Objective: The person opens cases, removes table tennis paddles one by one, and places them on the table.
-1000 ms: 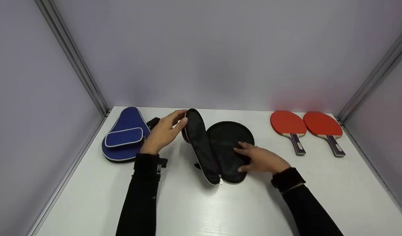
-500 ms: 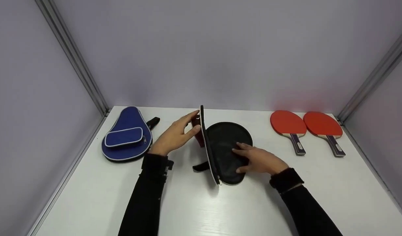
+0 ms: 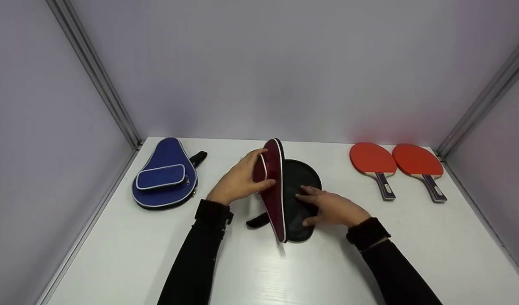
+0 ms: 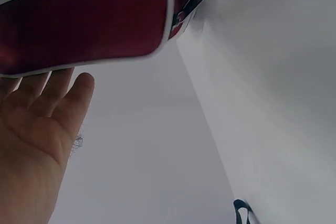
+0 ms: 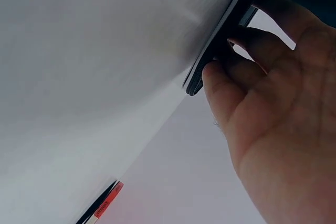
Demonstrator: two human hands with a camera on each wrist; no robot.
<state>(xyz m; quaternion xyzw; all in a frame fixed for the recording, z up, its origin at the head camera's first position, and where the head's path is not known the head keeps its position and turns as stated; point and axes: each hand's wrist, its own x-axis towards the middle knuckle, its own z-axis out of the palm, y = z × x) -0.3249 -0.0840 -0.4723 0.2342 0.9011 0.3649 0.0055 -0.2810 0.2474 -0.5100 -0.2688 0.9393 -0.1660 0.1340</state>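
A dark red table tennis bat case [image 3: 277, 186] with white piping lies unzipped at mid-table, its pocketed cover standing nearly upright and leaning right. Against that cover's outer face rests my left hand [image 3: 241, 178], thumb and fingers extended around the pocket. Seen from the left wrist, the red pocket [image 4: 89, 22] lies just beyond the fingertips of the hand. My right hand [image 3: 336, 207] presses spread fingers on the black lining [image 3: 299, 203] of the flat half. In the right wrist view, its fingertips touch the case's dark edge [image 5: 210, 51]. A black strap [image 3: 258, 220] sticks out left.
A blue bat case [image 3: 164, 178] with a pocket lies at the table's left. Two red table tennis bats [image 3: 373, 157] lie side by side at the right, handles toward me. Walls [image 3: 284, 72] enclose the white table [image 3: 259, 271] at the back and sides.
My left hand has moved right, swinging the raised cover from leaning left, through upright, to leaning right over the flat half. Its red outside now shows. The right hand has barely shifted.
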